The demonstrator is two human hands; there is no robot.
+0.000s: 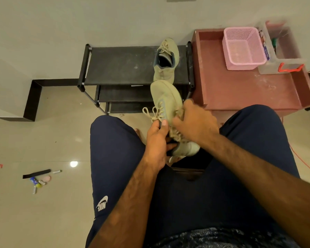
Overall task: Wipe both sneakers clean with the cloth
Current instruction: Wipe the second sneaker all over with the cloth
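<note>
**A:** Where are the shoes?

**B:** The held sneaker (166, 97) is at centre frame, between the thighs (115, 149), with its toe pointing up the frame. The left hand (157, 142) grips it at the collar, thumb on top by the laces (154, 111). The right hand (195, 122) is curled over a frayed beige cloth (175, 134) and presses it against the shoe's right flank. The second sneaker (166, 59) sits on the top shelf of the shoe rack (118, 67), just above the held one's toe.

**A:** How would you wipe it well?

**B:** I'd keep the left grip firm so the shoe can't twist. Then I'd draw the cloth in long strokes from heel to toe and turn the shoe to reach the sole edge and the far side. The loose laces may snag the cloth, so I'd work around them.

**A:** Is there room to move?

**B:** It's tight on the right. The corner of the red tray (240, 90), which holds a pink basket (243, 49), lies just beside the right knuckles, and the rack's front rail is close to the toe. The bare floor (52, 131) at the left of the frame gives the open room, so I'd swing the shoe that way.
</note>
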